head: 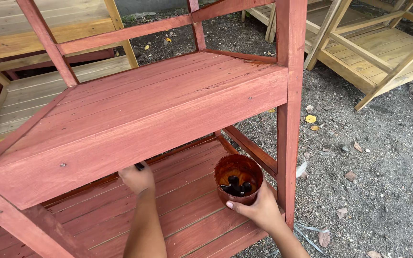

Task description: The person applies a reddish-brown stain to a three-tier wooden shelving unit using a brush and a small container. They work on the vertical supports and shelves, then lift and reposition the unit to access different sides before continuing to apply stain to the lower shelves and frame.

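Note:
A red-stained wooden shelf unit (158,102) fills the middle of the head view. My left hand (137,178) reaches under its upper shelf, closed around a dark handle whose end is hidden beneath the board. My right hand (259,209) grips a small round tub (238,178) from below, over the lower shelf (182,210). The tub is smeared with red-brown stain and holds dark liquid.
Unpainted pale wooden shelf units stand at the back left (29,28) and back right (374,52). Bare gravelly ground (383,162) with dry leaves and stones lies to the right. The red upright post (288,114) stands just right of the tub.

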The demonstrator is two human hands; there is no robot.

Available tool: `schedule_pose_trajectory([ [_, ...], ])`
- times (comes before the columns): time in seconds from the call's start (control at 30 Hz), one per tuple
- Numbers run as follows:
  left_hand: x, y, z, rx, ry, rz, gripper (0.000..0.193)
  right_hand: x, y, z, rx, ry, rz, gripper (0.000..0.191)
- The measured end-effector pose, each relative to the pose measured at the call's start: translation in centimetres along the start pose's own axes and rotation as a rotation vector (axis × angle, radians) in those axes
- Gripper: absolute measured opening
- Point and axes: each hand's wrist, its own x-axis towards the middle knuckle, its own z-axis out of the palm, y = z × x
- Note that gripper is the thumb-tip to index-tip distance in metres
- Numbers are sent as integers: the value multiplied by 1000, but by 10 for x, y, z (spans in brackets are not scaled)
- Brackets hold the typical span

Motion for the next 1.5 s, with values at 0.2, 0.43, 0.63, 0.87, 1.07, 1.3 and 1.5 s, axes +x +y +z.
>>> schedule_pose_trajectory([
  [0.2,8,-21,-12,-31,-91,-200,26,-2,6,1,-9,7,6,92],
  [0.43,-11,16,59,-30,-243,46,27,-3,0,1,-10,3,-19,89],
  [0.63,-55,90,80,-380,-559,293,24,-4,-3,-1,-30,7,44,82],
  [0.87,-2,20,9,-26,-178,148,19,-5,5,-1,35,47,6,85],
  [1.07,1,-2,13,144,-241,119,30,-6,9,3,-45,111,20,89],
  [1.3,-32,89,102,1,-642,89,43,-12,3,3,-92,216,4,93],
  [1.5,-76,145,149,-219,-871,220,38,-12,0,4,-117,273,64,91],
])
